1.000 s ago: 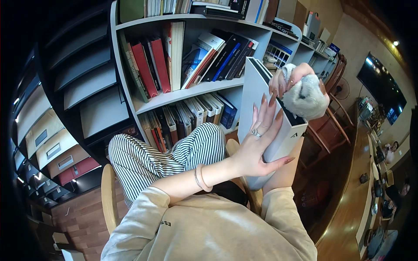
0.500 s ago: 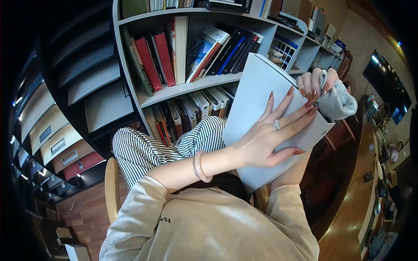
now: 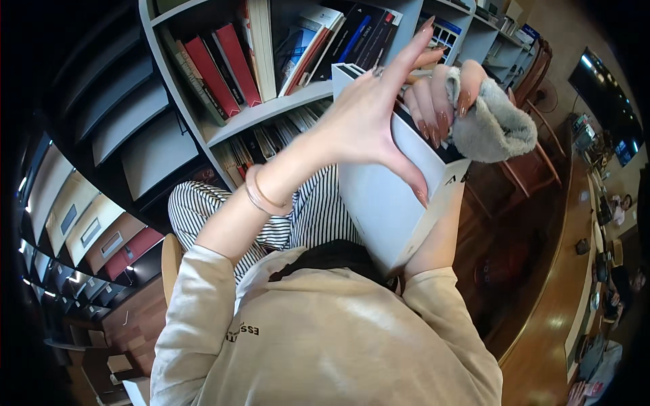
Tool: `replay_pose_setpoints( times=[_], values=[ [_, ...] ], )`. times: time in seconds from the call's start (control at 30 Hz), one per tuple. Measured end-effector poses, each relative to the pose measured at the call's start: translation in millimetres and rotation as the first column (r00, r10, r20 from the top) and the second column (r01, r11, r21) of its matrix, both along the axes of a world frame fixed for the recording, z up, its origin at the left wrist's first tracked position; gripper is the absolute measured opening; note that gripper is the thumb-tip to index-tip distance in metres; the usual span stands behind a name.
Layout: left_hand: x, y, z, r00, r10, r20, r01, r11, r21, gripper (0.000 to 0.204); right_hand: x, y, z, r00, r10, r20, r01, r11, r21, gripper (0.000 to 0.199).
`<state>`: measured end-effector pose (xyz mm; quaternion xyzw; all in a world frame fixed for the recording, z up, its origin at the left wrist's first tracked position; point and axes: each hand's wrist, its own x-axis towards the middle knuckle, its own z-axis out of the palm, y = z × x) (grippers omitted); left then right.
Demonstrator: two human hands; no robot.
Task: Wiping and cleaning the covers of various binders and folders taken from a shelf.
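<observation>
Left of the box (image 3: 386,203) stands the bookshelf (image 3: 271,108), its red books (image 3: 217,68) above and to the left of the box's top. My striped trousers (image 3: 305,216) show just left of the box and below it.

My left hand (image 3: 365,115) lies spread open on the box. The thumb runs down the white front face and the fingers reach up over the top edge, so it steadies the box without closing round it. A bracelet (image 3: 261,196) sits on that wrist, left of the box.

The box is white and tall. It stands upright in front of my chest, tilted a little, with its dark top turned away from me.

My right hand (image 3: 440,95) is at the box's top right corner, curled shut around a grey cloth (image 3: 494,128). The fingertips press on the dark top edge, and the cloth bulges out to the right of the corner. That forearm comes up behind the box's right side.

I take this to be wiping the box, with the top edge as the part in hand. A further stroke would need the left hand to brace firmly while the cloth lies flat on the surface.

Right of the box, well apart and lower, runs a long wooden table (image 3: 555,325).
</observation>
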<state>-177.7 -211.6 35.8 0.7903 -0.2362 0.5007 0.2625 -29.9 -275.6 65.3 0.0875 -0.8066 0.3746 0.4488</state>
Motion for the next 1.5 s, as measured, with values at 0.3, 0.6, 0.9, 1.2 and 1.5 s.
replay_pose_setpoints(
  times=[0.3, 0.6, 0.9, 1.2, 1.5],
  values=[
    [-12, 29, 7, 0.954, 0.203, -0.223, -0.175, 0.975, 0.139, 0.099, -41, -68, -24, 0.012, -0.907, -0.421, 0.939, 0.155, -0.307, 0.039],
    [-20, 55, -2, 0.97, 0.24, 0.033, -0.241, 0.97, 0.037, 0.061, -105, -93, -112, -0.367, -0.93, 0.016, 0.918, -0.36, 0.168, 0.064],
    [-41, -28, 84, 0.699, 0.548, 0.46, -0.682, 0.704, 0.199, 0.075, -47, -109, -48, -0.148, -0.985, -0.088, 0.989, -0.148, -0.006, 0.054],
    [2, -29, 77, 0.515, 0.711, 0.479, -0.845, 0.514, 0.147, 0.078, 4, -86, -63, 0.055, -0.993, -0.104, 0.986, 0.07, -0.15, 0.048],
    [31, -7, 48, 0.589, 0.741, 0.323, -0.806, 0.563, 0.18, 0.079, 22, -70, -86, 0.022, -0.989, -0.144, 0.996, 0.035, -0.086, 0.048]
  ],
)
